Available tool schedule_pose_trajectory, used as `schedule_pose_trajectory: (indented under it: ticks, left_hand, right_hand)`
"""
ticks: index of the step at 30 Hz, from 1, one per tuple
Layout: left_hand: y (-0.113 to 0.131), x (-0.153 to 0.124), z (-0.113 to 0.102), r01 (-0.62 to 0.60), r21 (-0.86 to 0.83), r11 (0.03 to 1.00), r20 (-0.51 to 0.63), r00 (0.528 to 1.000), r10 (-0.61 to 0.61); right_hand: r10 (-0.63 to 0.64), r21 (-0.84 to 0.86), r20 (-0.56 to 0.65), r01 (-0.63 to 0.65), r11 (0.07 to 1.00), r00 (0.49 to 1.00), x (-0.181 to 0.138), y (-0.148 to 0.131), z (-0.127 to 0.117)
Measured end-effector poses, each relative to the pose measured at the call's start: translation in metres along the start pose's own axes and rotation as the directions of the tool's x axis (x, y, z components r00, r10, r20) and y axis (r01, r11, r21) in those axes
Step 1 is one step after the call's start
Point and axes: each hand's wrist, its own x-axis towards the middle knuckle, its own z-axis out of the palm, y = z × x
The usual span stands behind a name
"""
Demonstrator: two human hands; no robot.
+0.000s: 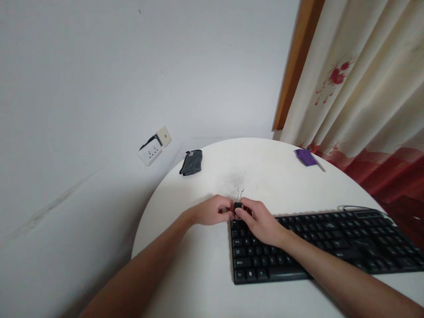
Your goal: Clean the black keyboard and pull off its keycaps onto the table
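Both hands meet over the top left corner of a black keyboard [291,265]. My right hand [261,219] pinches a small black piece with wire prongs [237,205] between thumb and forefinger. Its two thin metal wires point up and away, with bent ends; it resembles a keycap puller, but I cannot be sure. From the other side, my left hand [213,210] has its fingers curled closed, their tips at the piece's left edge. Whether the left fingertips hold part of it is hidden. The right wrist and forearm lie over the keys.
On the round white table [185,274], a dark grey zip pouch [192,162] lies at the back left. A purple item [305,157] with a pale stick rests near the back right edge. The keyboard cable [361,207] curls behind the keyboard. Wall and curtain [351,79] stand behind.
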Motion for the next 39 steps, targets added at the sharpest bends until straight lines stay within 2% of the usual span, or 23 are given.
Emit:
schedule_pose_trajectory:
  ticks: [4, 11, 13, 16, 20, 24, 30, 39]
  left_hand:
    - [-0.001, -0.001, -0.001, -0.036, -0.103, 0.994, 0.058, 0.997, 0.042]
    - [-0.001, 0.003, 0.007, -0.026, -0.161, 0.987, -0.02, 1.0, 0.023]
    - [0.0, 0.003, 0.008, 0.003, -0.205, 0.979, -0.066, 0.998, -0.017]
    - [0.002, 0.005, 0.01, -0.006, -0.251, 0.968, -0.205, 0.978, -0.047]
    - [0.004, 0.007, 0.014, -0.093, -0.11, 0.99, -0.39, 0.92, 0.043]
    - [0.005, 0.007, 0.018, -0.106, 0.063, 0.992, -0.471, 0.874, 0.124]
    - [0.001, 0.008, 0.02, -0.195, 0.248, 0.949, -0.464, 0.836, 0.292]
    - [0.013, 0.006, 0.022, -0.188, 0.359, 0.914, -0.379, 0.865, 0.327]
  right_hand:
    - [0.028, 0.094, -0.009, -0.027, 0.995, 1.0, 0.003, 0.006, 0.001]
    - [0.08, 0.122, -0.095, -0.068, 0.99, 0.992, 0.006, 0.016, 0.004]
    - [0.113, 0.16, -0.156, -0.088, 0.983, 0.981, 0.007, 0.015, 0.005]
    - [0.143, 0.203, -0.255, -0.092, 0.975, 0.956, 0.009, 0.014, 0.003]
    - [0.144, 0.208, -0.322, -0.079, 0.975, 0.936, 0.012, 0.014, 0.003]
    - [0.165, 0.248, -0.315, -0.087, 0.965, 0.935, 0.012, 0.017, 0.005]
    - [0.192, 0.265, -0.321, -0.107, 0.958, 0.927, 0.012, 0.017, 0.007]
    - [0.12, 0.15, -0.34, -0.073, 0.986, 0.933, 0.011, 0.012, 0.004]
